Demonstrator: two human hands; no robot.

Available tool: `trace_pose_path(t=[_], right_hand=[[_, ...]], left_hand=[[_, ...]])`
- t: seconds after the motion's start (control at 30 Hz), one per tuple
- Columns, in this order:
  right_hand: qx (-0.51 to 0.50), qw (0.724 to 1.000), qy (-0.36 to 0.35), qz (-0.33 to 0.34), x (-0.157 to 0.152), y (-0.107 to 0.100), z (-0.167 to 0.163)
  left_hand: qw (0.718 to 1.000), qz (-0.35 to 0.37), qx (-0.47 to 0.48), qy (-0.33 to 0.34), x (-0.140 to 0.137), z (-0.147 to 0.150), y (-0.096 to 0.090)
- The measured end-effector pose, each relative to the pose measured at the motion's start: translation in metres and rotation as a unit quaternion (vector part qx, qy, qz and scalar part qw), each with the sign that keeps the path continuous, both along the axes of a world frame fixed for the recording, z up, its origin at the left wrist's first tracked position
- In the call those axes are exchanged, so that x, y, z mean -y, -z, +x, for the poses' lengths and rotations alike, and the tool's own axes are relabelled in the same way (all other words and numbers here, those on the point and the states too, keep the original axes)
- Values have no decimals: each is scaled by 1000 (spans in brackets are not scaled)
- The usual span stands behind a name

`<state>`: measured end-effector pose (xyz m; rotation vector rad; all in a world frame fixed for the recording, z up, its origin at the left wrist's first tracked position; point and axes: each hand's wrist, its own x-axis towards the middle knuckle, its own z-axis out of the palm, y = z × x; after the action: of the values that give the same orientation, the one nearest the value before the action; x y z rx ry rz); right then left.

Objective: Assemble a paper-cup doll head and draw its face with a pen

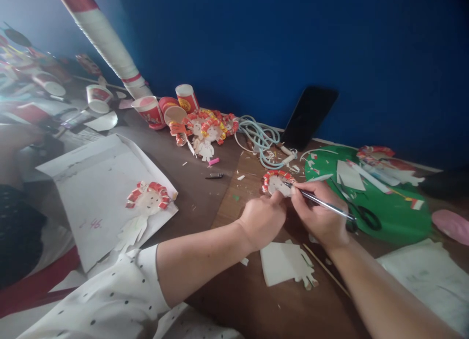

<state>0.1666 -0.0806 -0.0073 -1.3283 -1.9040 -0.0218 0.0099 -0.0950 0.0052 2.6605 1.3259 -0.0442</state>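
Observation:
A round white paper face (277,184), edged with red-and-white folded strips like hair, lies on the brown table in front of me. My left hand (262,221) is closed, its fingertips at the near edge of the face, holding it. In my right hand (322,216) a black and silver pen (322,201) is gripped, its tip on or just over the face. Small drawn marks show on the paper. Nearer to me lies a white paper cut-out (286,264) with finger-like ends, beside a thin wooden stick (326,271).
On the left, a similar paper doll (149,200) rests on a large white envelope (91,182). Paper cups (148,112), piled paper dolls (210,129), a coiled cable (258,136) and a leaning phone (310,115) line the wall. Scissors (368,218) lie on a green sheet (399,222). Another person's arm (14,138) is far left.

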Motion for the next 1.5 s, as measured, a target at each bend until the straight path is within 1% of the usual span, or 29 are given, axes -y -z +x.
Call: trace_pose_path(t=[0.13, 0.3, 0.43, 0.8, 0.93, 1.1, 1.3, 1.5], right_hand=[[-9, 1000, 5, 17, 2, -2, 1], [-34, 999, 12, 15, 2, -1, 1], [-34, 999, 18, -6, 0, 0, 0], [-33, 996, -33, -81, -3, 5, 0], [-32, 995, -32, -91, -3, 7, 0], [-32, 994, -40, -91, -3, 7, 0], [-20, 995, -33, -91, -4, 9, 1], [-20, 994, -31, -107, -5, 10, 1]], left_hand=[[1000, 7, 3, 2, 0, 0, 1], [1000, 7, 13, -7, 0, 0, 1], [1000, 11, 4, -7, 0, 1, -1], [999, 22, -30, -12, 0, 3, 1], [999, 28, -28, -6, 0, 3, 2], [999, 36, -29, -7, 0, 4, 3], [999, 37, -36, -2, 0, 4, 3], [999, 43, -16, -10, 0, 4, 4]])
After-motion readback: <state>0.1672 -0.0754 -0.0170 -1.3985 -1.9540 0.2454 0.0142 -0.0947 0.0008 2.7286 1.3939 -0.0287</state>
